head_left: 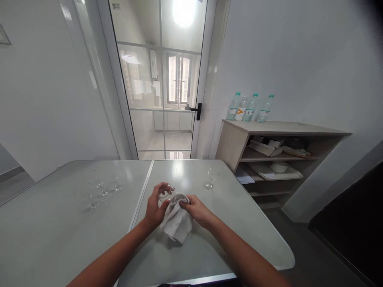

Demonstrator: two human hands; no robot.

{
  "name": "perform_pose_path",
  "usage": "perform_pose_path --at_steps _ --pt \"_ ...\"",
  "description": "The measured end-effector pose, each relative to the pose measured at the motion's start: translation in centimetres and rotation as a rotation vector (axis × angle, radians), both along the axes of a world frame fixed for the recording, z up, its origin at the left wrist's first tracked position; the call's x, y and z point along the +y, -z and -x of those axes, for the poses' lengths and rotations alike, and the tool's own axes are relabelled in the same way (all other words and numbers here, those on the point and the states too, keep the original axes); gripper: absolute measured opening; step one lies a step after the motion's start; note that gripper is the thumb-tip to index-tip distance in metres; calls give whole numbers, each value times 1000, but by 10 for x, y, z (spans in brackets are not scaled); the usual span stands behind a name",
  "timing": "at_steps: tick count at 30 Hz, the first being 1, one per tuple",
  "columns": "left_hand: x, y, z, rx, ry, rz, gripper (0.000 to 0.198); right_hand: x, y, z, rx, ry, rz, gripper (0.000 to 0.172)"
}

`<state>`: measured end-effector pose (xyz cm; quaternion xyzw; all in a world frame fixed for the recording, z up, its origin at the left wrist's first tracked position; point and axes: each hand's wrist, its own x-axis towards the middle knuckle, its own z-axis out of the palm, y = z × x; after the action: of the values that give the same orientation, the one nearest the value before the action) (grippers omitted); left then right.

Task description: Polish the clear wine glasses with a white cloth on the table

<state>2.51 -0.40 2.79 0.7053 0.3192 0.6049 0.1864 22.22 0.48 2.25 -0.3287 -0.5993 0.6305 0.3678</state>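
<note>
White cloth (177,223) pressed against a wine glass (165,194), held just above the table (233,223) near its centre seam. Wiping step in hand, judged; next calls for turning the glass. Fingers of left hand (154,213) curled round the bowl; fingers of right hand (198,211) closed, pinching cloth.

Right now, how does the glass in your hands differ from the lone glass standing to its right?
The held glass is gripped in the left hand; the lone glass stands upright on the table, untouched. The white cloth in the right hand covers part of the held glass; the lone glass is bare. Both are clear.
</note>
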Motion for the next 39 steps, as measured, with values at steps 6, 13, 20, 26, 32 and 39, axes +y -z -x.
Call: perform_pose_path --at_steps 6,13,20,26,32,39 --pt "-8 -2 -4 344 87 -329 68 3 5 -1 39 115 38 29" --pt "-16 -7 -10 541 72 -540 74 4 8 -1 15 153 52 29" --pt "-18 -11 -9 590 38 -592 75 9 4 -6 -84 295 -102 29" --pt "-19 -7 -10 555 34 -585 76 -3 -3 -5 57 23 69 28" --pt "-15 -9 -7 449 -8 -542 76 10 10 -6 -56 164 -71 28" --pt "-10 -2 -2 410 12 -504 75 12 8 -4 79 589 1 29"
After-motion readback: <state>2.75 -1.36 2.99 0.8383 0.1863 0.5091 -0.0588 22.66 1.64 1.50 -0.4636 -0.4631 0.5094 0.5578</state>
